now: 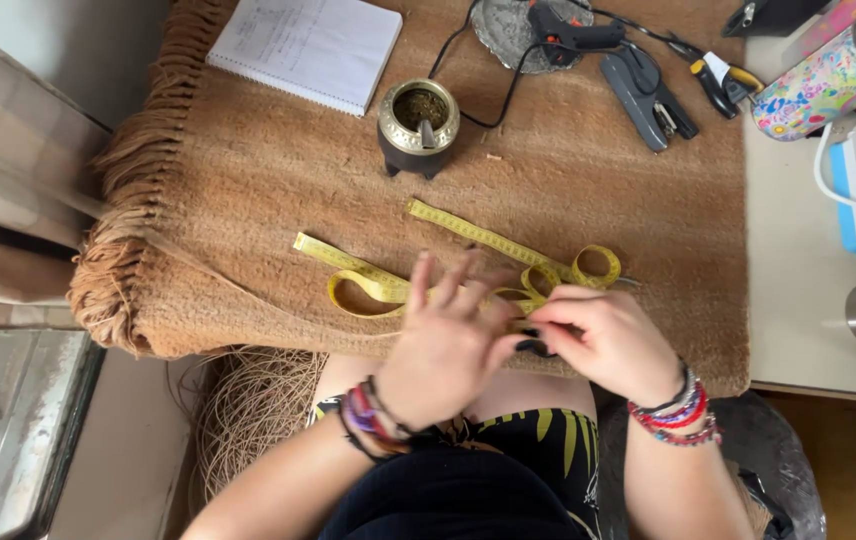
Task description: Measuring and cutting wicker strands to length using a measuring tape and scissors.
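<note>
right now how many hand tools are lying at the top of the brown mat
3: a black glue gun on the grey dish, a grey stapler beside it, yellow-handled pliers at the mat's right edge. The frame edge may hide others.

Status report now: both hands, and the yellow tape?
Left hand fingers spread, right hand pinching, both on yellow measuring tape. Tape loosely coiled on brown blanket. Nothing blocking.
</note>
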